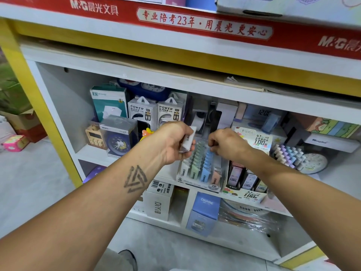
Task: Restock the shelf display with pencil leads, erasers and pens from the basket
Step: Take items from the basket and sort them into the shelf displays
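Landmark: the tiered pencil-lead display tray (201,169) on the middle shelf (93,153). Left of the tray, an alarm clock in a clear box (118,136) stands near the shelf front; behind it, two power bank boxes (156,113) side by side. The left hand (173,142), just above the tray's left rear corner, is curled round a small stack of white pencil-lead packs (188,140), thumb over the top. The tray itself holds rows of white, green, blue and pink packs, with a "2B" label at its front lip. The right hand (226,143) hovers over the rear of the blue row, fingertips pinched together; whether they pinch a pack or merely touch the row, I cannot tell. Right of the tray, a 0.7 HB lead display box (246,184) stands just beside it. The basket is not in view. Judged step: feeding lead packs one at a time from the held stack into the tray rows. The next move likely calls for seating a pack upright in its matching colour row, then drawing another from the left-hand stack.
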